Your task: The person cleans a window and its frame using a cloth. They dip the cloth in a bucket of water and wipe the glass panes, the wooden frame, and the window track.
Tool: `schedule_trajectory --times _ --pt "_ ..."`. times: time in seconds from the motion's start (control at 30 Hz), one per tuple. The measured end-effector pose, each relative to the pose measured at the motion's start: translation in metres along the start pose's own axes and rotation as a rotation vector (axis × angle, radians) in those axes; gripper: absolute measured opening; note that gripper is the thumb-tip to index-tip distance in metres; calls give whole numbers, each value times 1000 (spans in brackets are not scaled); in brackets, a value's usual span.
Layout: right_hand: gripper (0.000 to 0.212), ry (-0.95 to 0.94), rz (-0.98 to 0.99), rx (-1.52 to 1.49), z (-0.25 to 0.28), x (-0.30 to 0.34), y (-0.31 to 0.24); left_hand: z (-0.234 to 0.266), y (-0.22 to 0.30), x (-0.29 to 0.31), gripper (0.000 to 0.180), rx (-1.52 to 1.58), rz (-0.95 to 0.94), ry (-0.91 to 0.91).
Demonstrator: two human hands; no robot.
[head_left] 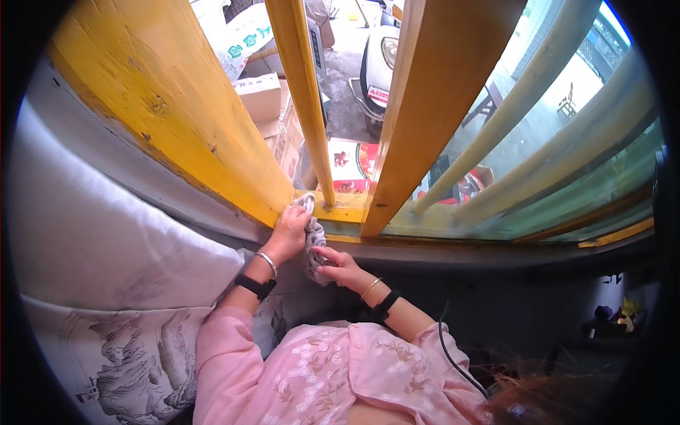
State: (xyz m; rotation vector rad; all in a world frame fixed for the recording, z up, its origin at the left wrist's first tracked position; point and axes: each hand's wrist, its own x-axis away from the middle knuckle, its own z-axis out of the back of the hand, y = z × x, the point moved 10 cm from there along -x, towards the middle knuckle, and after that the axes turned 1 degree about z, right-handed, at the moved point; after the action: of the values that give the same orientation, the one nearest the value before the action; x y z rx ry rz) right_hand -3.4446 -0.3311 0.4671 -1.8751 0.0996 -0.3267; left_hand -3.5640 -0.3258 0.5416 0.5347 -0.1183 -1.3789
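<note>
A crumpled grey cloth [316,241] hangs between my two hands, bunched and partly twisted. Its upper end is gripped by my left hand [290,231], which presses it at the lower corner of the yellow window frame [273,191], by the sill. My right hand [341,268] holds the lower part of the cloth between thumb and fingers, a little nearer to me. A yellow upright bar [301,92] meets the sill [343,210] just beyond the cloth. Some of my left fingertips are hidden behind the cloth.
On the right, a thick yellow post [432,92] stands beside a glass pane [496,205] with pale bars behind it. Outside are cardboard boxes [258,97] and a white scooter [380,60]. White fabric [120,227] covers the wall at left. A thin black cable [453,358] runs near my right arm.
</note>
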Motion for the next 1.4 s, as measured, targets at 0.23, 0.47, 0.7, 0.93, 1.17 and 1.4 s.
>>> schedule_trajectory --times 0.23,0.47,0.7,0.93,1.17,1.4 --pt "60 29 39 -157 -23 7 8 -31 -14 5 39 -199 179 -494" --pt "57 61 61 -180 6 39 17 -46 4 9 18 -209 131 -259" --pt "55 121 -60 -79 17 55 28 -78 36 -15 35 669 127 -212" --pt "51 225 -115 -80 27 63 32 -82 45 -29 35 549 96 -304" --pt "49 158 -61 -45 22 52 36 -93 53 -35 20 298 -114 -506" --pt "48 172 -34 -38 8 36 24 -62 -3 -25 13 589 191 -420"
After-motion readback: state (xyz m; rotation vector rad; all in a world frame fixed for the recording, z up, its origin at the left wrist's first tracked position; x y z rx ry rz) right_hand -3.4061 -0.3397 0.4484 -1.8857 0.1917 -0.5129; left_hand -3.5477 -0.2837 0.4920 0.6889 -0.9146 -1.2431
